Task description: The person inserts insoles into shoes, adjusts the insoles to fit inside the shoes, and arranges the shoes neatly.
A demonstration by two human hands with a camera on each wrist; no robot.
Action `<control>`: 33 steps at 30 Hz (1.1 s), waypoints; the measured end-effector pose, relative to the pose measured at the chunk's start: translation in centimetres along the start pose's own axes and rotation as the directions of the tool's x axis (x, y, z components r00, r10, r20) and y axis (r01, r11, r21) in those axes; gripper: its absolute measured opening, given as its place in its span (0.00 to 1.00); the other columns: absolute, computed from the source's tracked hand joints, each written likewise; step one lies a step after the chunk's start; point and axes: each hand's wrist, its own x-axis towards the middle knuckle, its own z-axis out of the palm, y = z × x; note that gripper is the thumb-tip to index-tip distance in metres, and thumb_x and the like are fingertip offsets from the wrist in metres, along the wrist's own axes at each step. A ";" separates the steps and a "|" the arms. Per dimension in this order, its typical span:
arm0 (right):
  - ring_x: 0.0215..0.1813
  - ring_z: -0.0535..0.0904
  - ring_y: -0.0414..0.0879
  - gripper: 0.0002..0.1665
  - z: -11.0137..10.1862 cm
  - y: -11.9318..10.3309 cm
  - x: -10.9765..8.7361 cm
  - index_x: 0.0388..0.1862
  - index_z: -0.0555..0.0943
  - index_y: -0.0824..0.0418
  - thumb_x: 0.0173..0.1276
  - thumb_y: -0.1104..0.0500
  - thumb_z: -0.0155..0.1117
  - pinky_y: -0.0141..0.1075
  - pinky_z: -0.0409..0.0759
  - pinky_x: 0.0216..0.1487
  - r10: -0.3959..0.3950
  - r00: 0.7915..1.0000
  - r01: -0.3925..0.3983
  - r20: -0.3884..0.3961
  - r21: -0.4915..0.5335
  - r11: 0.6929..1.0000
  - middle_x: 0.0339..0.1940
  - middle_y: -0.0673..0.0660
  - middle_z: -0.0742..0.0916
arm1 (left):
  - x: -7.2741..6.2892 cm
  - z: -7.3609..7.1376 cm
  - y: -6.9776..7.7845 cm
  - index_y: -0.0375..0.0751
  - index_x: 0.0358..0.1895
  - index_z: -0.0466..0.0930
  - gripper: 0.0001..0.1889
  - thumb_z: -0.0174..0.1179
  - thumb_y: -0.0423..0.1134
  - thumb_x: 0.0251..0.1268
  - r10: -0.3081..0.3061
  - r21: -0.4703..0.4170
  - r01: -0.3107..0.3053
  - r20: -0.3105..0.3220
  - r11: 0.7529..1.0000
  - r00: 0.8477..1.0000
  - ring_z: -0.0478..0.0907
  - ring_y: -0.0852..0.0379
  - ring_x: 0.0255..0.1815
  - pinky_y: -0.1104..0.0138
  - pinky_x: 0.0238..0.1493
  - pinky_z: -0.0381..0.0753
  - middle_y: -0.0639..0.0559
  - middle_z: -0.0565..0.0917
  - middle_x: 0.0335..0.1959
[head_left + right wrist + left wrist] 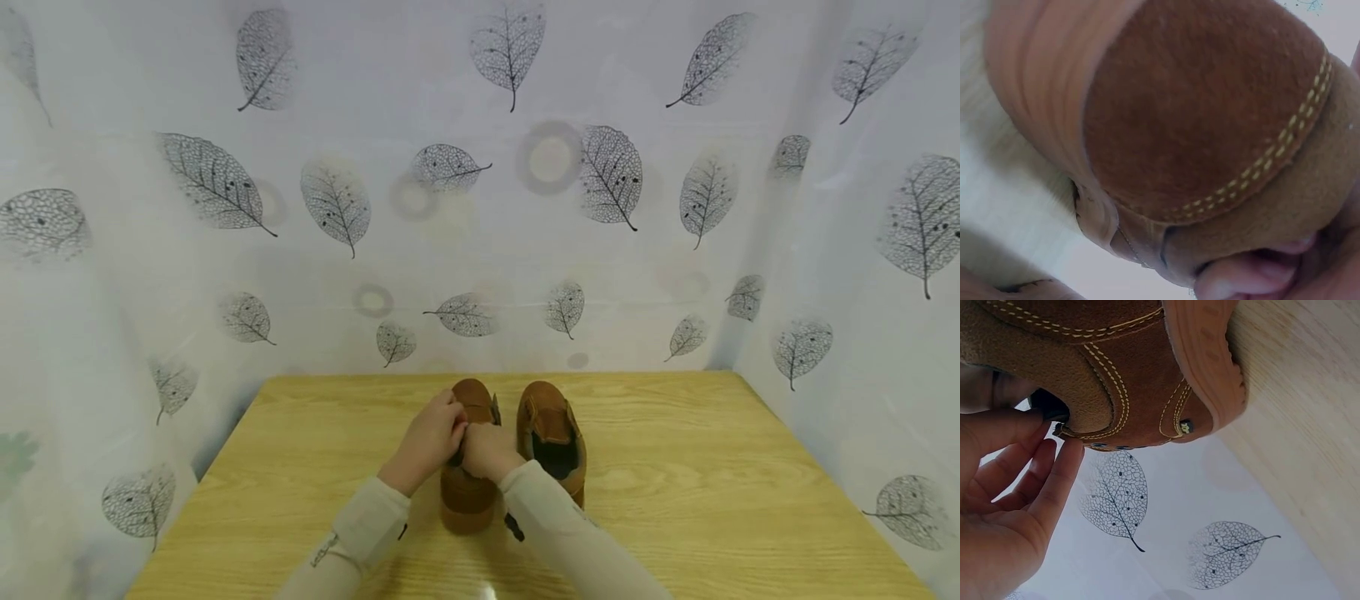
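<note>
A brown leather shoe (468,502) with yellow double stitching stands on the table, its toe pointing away from me. My left hand (424,440) is at the left side of its opening. In the left wrist view, thumb and fingertips pinch the edge of the shoe's upper (1135,381), by a dark piece at the opening. From the right, my right hand (489,451) grips the collar, its curled fingers partly inside; the right wrist view shows the stitched heel (1197,112) above those fingers. Both hands cover much of the opening.
A matching brown shoe (552,423) stands close to the right, its dark inside showing and its heel partly behind my right sleeve (551,508). The wooden table (720,467) ends at a pale leaf-patterned curtain (480,250) behind and on both sides.
</note>
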 end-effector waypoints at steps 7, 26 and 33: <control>0.12 0.59 0.36 0.25 0.0 1.3 -1.5 0.08 0.67 0.56 0.57 0.65 0.69 0.27 0.57 0.14 -0.049 0.990 0.100 -0.132 0.412 0.906 0.07 0.45 0.66 | -0.4 0.2 0.0 0.37 0.27 0.76 0.07 0.64 0.26 0.58 -0.009 -0.022 0.009 0.017 1.000 1.000 0.70 0.55 0.29 0.64 0.31 0.76 0.50 0.70 0.29; 0.30 0.81 0.59 0.10 0.2 2.1 -1.9 0.29 0.74 0.69 0.59 0.69 0.68 0.44 0.79 0.26 0.190 0.912 -0.056 -0.364 0.348 0.936 0.26 0.62 0.80 | -1.5 1.4 -0.7 0.20 0.53 0.72 0.19 0.60 0.27 0.59 -0.324 -0.013 0.329 0.136 0.944 0.936 0.80 0.38 0.39 0.51 0.38 0.81 0.31 0.79 0.40; 0.26 0.81 0.56 0.09 0.5 2.0 -2.0 0.25 0.74 0.66 0.58 0.71 0.66 0.41 0.76 0.22 0.184 0.901 -0.030 -0.392 0.367 0.930 0.23 0.60 0.80 | -1.7 1.8 -0.8 0.20 0.58 0.70 0.23 0.57 0.26 0.59 -0.340 -0.011 0.344 0.130 0.939 0.931 0.80 0.37 0.39 0.52 0.38 0.81 0.29 0.79 0.42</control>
